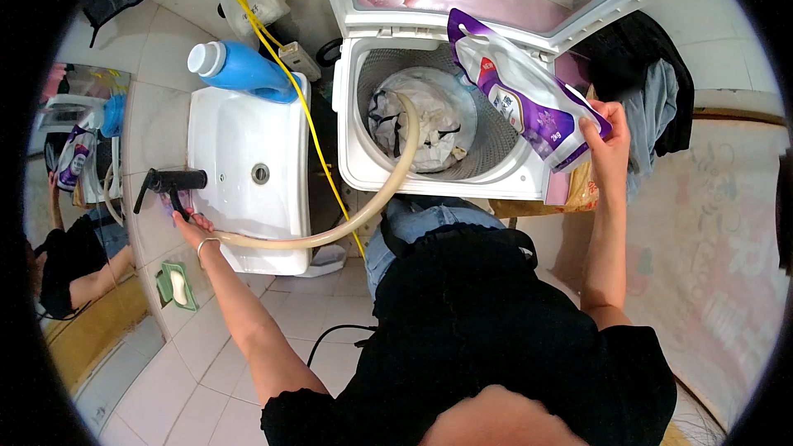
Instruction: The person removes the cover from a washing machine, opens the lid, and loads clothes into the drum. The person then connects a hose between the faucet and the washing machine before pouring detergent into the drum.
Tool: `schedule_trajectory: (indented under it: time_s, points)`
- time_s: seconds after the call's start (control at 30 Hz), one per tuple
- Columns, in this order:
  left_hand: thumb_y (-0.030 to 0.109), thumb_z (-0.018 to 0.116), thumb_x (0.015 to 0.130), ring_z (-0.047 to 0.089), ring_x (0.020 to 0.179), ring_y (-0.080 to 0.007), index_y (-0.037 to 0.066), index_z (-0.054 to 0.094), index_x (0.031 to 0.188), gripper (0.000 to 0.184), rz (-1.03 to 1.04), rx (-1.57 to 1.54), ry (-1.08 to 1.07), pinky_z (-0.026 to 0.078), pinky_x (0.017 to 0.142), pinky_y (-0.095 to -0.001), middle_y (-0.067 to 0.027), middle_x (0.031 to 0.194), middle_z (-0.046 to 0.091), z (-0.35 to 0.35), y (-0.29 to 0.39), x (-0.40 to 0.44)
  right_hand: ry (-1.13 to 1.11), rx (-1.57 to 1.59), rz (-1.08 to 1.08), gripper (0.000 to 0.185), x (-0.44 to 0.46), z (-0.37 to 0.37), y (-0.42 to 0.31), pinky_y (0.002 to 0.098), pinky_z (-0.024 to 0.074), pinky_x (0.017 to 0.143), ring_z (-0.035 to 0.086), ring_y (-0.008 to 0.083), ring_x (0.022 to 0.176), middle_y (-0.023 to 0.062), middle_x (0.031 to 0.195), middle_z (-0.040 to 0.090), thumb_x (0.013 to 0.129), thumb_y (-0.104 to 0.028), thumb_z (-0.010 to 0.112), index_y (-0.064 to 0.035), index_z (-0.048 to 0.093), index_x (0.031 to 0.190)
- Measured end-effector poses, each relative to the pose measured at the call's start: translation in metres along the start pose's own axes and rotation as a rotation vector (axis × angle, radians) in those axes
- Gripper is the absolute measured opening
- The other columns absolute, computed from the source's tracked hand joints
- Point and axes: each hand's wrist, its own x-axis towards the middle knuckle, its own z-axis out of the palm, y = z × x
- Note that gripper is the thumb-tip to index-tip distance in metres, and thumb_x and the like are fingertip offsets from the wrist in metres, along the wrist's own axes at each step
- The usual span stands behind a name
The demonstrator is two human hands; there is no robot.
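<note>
A purple and white detergent pouch (pixel 524 95) is pinched at its lower right corner by my right hand (pixel 609 136); it leans over the right part of the open washing machine (pixel 359 167). White and dark clothes (pixel 434 128) lie in the drum. A beige hose (pixel 347 227) runs from beside my left hand (pixel 192 225) along the sink's front and up into the drum. My left hand is at the black faucet (pixel 178 182), its fingers closed around the hose end just below the spout.
A blue bottle (pixel 244 70) lies across the back of the white sink (pixel 248 140). The yellow cord (pixel 314 128) hangs between sink and machine. A green soap dish (pixel 177 285) and a mirror (pixel 83 198) are at the left; clothes (pixel 655 107) hang at the right.
</note>
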Motion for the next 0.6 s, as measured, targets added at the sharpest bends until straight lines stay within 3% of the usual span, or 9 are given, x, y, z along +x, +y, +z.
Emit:
schedule_trajectory:
  time_s: [0.6]
  points:
    - [0.060, 0.044, 0.086, 0.030, 0.042, -0.0086, 0.016, 0.046, 0.079, 0.045, 0.000, 0.017, -0.006, 0.023, 0.038, -0.0234, 0.0032, 0.053, 0.034, -0.001, -0.004, 0.003, 0.000, 0.085, 0.007, 0.020, -0.019, -0.004, 0.010, 0.0226, 0.0391, 0.081, 0.049, 0.0089, 0.089, 0.0063, 0.102, 0.056, 0.078, 0.000, 0.061, -0.0068, 0.043, 0.084]
